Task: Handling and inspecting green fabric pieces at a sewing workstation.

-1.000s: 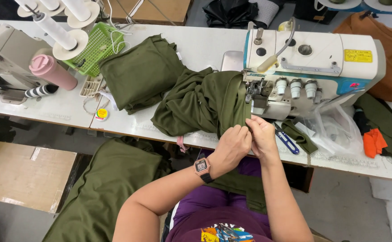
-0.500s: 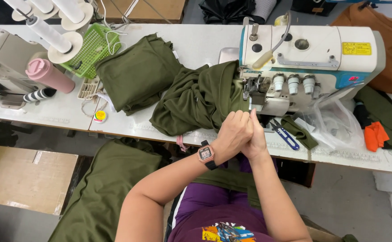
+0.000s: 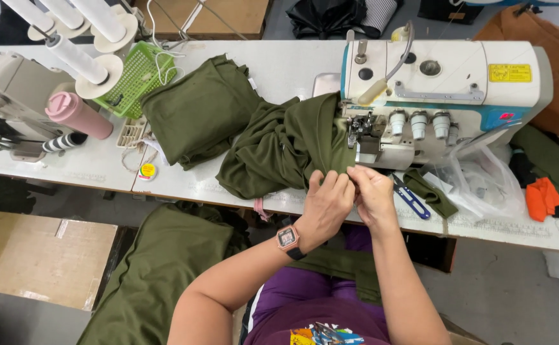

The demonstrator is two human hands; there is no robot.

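Bunched olive-green knit fabric (image 3: 279, 147), frame centre, on white table (image 3: 100, 172) beside white overlock sewing machine (image 3: 439, 96). Left hand (image 3: 327, 204) and right hand (image 3: 375, 195) pressed together, both pinching fabric edge near presser foot. Looks soft, light, floppy, stretchy; best held at edge, close to needle.

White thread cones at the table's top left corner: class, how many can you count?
4: three thread cones stand in a row along the top edge, cut off by the frame, and one stands below them, beside the green basket. Others may lie out of view.

Sewing machine (image 3: 445, 83) blocks ahead; bare table (image 3: 94, 169) lies leftward
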